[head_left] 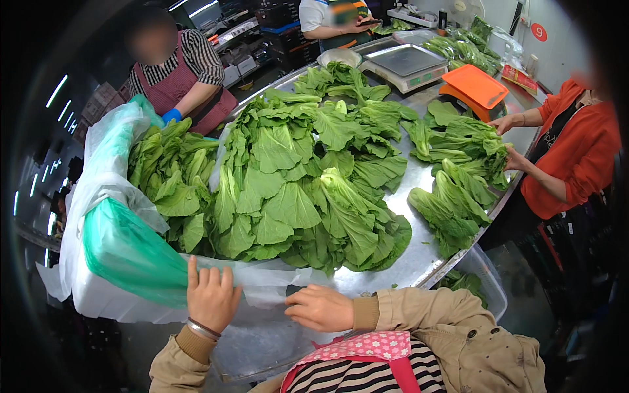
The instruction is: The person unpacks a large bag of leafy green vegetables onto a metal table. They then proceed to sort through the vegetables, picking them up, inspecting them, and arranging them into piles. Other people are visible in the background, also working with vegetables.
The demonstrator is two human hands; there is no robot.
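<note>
A white foam box (98,294) stands at left, lined with a green plastic bag (128,245) and a white translucent sheet (113,182). Leafy green vegetables (172,172) fill it. My left hand (212,297) lies over the box's near edge, fingers spread on the liner. Farther right, my right hand (319,307) touches the end of a white strip of sheet (268,272), its fingers bent. A small dark patch shows by its fingertips; I cannot tell what it is. Right beyond both hands rises a large heap of leafy greens (304,196) on the metal table (408,216).
Across the table, a blue-gloved person (177,73) stands by the box. At right, a person in red (575,152) holds greens (467,137). A third person (339,24) is behind a scale (405,64). An orange-topped scale (474,88) stands nearby. A plastic crate (491,280) sits below the edge.
</note>
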